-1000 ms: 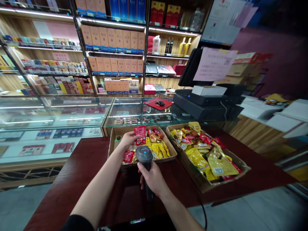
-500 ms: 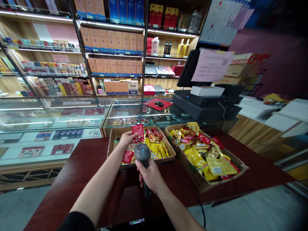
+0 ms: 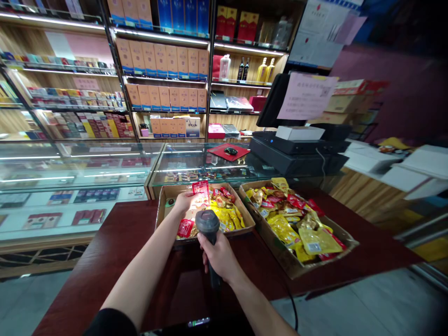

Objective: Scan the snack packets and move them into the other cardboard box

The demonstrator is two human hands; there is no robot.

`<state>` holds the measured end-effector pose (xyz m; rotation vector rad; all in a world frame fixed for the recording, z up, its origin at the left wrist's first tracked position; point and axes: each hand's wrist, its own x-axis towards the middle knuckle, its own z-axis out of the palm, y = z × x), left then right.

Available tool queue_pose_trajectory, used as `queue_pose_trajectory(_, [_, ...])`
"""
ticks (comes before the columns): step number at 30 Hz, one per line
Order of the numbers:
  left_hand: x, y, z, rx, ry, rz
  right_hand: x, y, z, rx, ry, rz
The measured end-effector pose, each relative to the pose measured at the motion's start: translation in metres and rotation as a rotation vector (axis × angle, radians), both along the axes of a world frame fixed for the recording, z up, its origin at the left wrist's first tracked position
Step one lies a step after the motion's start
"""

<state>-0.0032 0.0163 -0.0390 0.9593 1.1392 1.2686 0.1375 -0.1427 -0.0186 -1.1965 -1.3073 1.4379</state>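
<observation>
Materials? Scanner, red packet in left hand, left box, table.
Scanner: likely hard plastic, dark, mostly matte; soft highlights on a moulded head.
Red packet: probably thin printed film, maybe foil; glare hides its finish.
Left box: probably cardboard, matte; thin brown walls.
Table: perhaps wood or veneer, dark red, glossy; blurred reflections.

Bright shelf lights [image 3: 161,37], blurry right edge

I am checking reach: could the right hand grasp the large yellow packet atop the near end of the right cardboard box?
Probably not: the right hand is closed around the handheld barcode scanner, though the large yellow packet lies uncovered nearby.
</observation>
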Motion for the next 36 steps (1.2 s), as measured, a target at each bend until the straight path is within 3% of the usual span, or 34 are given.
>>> queue_pose_trajectory(4, [0.0,0.004,-0.005,0.02,-0.038,-0.009,0.001,0.0,0.0,-0.006,0.002,-0.018])
queue_pose_trajectory(12, [0.0,-0.003,0.006,-0.073,0.037,-0.013,0.003,0.004,0.004,-0.004,0.061,-0.073])
queue_pose_trajectory(16, [0.0,-0.006,0.007,-0.057,0.081,-0.021,0.019,0.032,0.017,0.139,0.081,-0.253])
queue_pose_trajectory(19, [0.003,-0.01,0.013,-0.087,0.063,-0.066,0.036,0.062,0.029,0.051,0.152,-0.398])
queue_pose_trajectory(24, [0.018,-0.018,0.034,-0.144,0.012,-0.247,0.061,0.098,0.045,-0.131,0.296,-0.336])
queue_pose_trajectory(26, [0.03,-0.018,0.043,-0.147,0.015,-0.353,0.072,0.104,0.048,-0.179,0.363,-0.29])
queue_pose_trajectory(29, [0.06,-0.014,0.056,-0.139,0.034,-0.455,0.096,0.105,0.052,-0.201,0.388,-0.326])
queue_pose_trajectory(36, [0.178,-0.011,0.076,-0.117,0.143,-0.496,0.194,0.084,0.069,-0.138,0.359,-0.547])
